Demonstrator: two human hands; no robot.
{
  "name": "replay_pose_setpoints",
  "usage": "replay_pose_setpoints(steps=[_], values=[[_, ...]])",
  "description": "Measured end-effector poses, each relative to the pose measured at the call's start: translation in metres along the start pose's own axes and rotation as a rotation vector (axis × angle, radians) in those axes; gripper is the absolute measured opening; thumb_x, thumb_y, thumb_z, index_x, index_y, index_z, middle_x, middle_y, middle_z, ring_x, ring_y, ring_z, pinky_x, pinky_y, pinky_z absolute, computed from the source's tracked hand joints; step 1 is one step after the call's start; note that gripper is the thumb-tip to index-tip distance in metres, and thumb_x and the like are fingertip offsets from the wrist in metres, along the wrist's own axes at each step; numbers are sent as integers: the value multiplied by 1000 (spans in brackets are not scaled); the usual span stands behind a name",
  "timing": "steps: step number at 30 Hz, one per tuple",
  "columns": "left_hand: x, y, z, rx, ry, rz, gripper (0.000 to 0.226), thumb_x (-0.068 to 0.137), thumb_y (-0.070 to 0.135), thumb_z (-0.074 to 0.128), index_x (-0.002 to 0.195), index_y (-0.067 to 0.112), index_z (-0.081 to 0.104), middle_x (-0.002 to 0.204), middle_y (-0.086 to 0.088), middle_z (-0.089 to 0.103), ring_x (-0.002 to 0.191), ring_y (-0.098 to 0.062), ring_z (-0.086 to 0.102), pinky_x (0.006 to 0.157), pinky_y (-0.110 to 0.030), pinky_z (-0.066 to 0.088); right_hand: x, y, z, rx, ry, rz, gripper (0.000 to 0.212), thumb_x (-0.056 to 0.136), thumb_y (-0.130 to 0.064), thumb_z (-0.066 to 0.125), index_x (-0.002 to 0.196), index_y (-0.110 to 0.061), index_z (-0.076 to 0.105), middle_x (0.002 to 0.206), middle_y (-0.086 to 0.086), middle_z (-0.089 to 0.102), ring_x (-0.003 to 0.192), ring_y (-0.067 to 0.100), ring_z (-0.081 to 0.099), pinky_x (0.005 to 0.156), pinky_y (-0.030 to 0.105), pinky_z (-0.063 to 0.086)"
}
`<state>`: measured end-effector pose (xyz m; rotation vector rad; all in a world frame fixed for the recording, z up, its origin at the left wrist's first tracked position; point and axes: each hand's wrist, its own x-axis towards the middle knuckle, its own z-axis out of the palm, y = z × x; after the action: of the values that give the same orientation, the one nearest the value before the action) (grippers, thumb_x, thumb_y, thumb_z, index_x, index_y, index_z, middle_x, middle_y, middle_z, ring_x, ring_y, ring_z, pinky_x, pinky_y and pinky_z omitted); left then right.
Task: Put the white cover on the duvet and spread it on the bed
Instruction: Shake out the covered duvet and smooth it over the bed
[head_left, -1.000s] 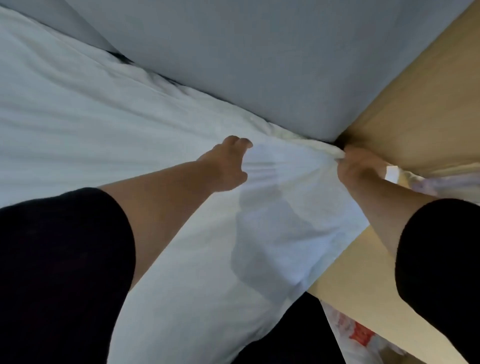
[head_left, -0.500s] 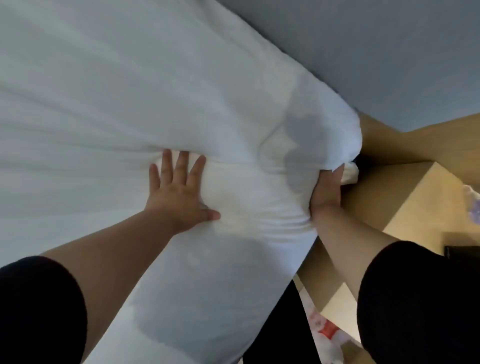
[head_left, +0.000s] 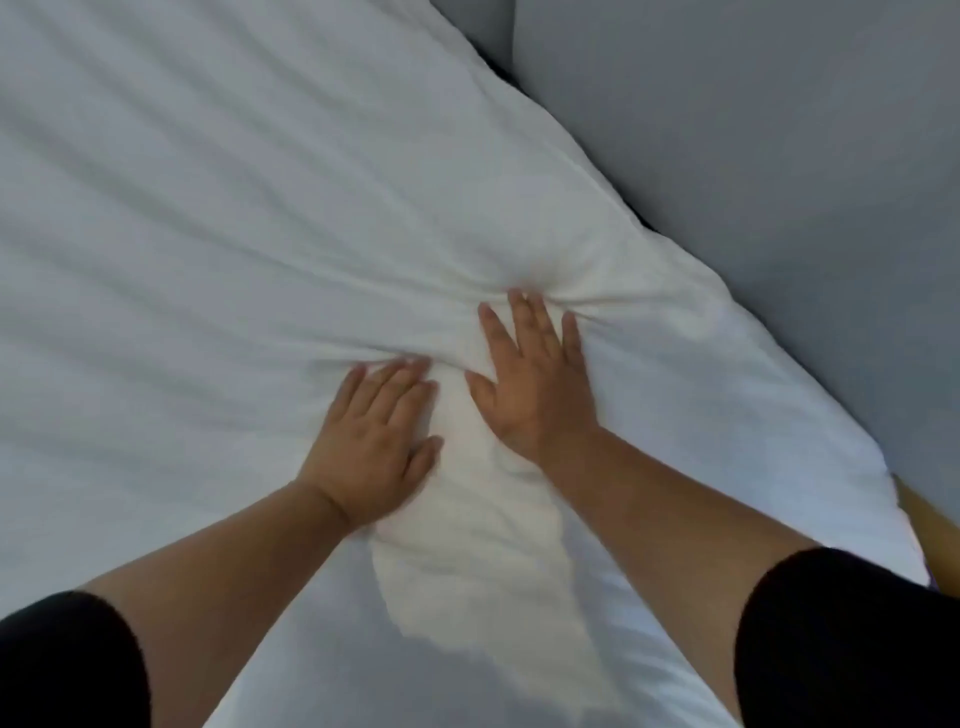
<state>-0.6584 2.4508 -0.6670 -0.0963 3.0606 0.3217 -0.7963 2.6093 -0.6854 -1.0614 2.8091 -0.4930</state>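
Observation:
The white covered duvet (head_left: 234, 208) fills most of the view, spread out with long folds running toward the middle. My left hand (head_left: 371, 447) lies flat on it, fingers straight and pressing down, with cloth bunched at the fingertips. Just to its right, my right hand (head_left: 535, 384) also presses flat on the duvet with fingers spread, a crease gathered ahead of them. A puffed ridge of duvet rises between the two hands. Both forearms reach in from the bottom edge.
A grey wall (head_left: 779, 182) runs along the duvet's right edge, with a dark gap between them. A strip of tan wooden furniture (head_left: 930, 530) shows at the right, below the duvet's corner.
My right hand has let go of the duvet's corner by the wooden furniture and moved left onto the top of the duvet. Both hands now press flat side by side.

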Motion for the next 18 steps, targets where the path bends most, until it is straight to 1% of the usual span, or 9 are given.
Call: replay_pose_setpoints(steps=[2,4,6,8,10,12,15,16,18], values=[[26,-63,-9,110,-11,-277,82,90,65,34,151,11,34,164,-12,23,150,-33,19,121,-52,7,53,22,16,-118,-55,-18,79,90,-67,38,154,-20,39,161,18,30,150,32,27,123,49,15],[49,-118,-13,146,-138,-561,99,85,83,22,159,18,6,168,-6,-4,153,-33,-6,121,-55,-5,90,35,24,-175,-142,7,89,88,-78,30,159,-25,23,167,14,13,154,28,11,125,44,5],[64,-150,-2,136,-178,-659,108,78,90,12,158,20,-5,167,-7,-11,152,-36,-13,121,-59,-5,117,36,30,-181,-169,54,93,86,-82,24,160,-28,11,168,10,0,155,23,0,125,41,0],[69,-163,16,142,-133,-630,106,80,86,6,159,17,-2,167,-11,-8,152,-38,-13,120,-61,-5,141,33,37,-166,-166,95,93,86,-83,23,160,-27,10,168,10,2,154,23,1,125,38,2],[65,-168,34,107,-36,-581,97,86,76,16,159,12,14,167,-15,5,152,-41,-4,120,-63,-1,168,23,42,-158,-124,149,98,86,-82,20,159,-18,17,166,15,13,153,28,11,125,40,6],[63,-176,48,69,54,-523,87,88,65,28,153,7,33,164,-18,19,151,-44,8,118,-67,7,195,8,44,-124,-22,165,97,88,-75,27,152,-2,32,158,24,30,147,37,27,124,44,15],[64,-190,60,67,92,-485,80,93,62,25,147,5,40,161,-18,26,150,-46,13,117,-66,10,215,-41,49,-10,230,-155,69,87,-33,46,139,12,48,145,32,46,138,45,42,116,54,31],[65,-192,64,70,111,-478,79,93,61,26,147,5,40,161,-19,26,149,-46,14,117,-66,9,217,-59,52,-18,272,-280,67,85,-26,47,142,9,46,149,30,43,142,43,39,116,56,31],[65,-194,68,80,113,-469,77,89,57,34,145,5,40,160,-19,27,149,-47,15,117,-66,9,233,-92,49,-84,207,-423,70,89,-32,47,153,-7,37,160,22,28,151,36,24,121,57,19]])
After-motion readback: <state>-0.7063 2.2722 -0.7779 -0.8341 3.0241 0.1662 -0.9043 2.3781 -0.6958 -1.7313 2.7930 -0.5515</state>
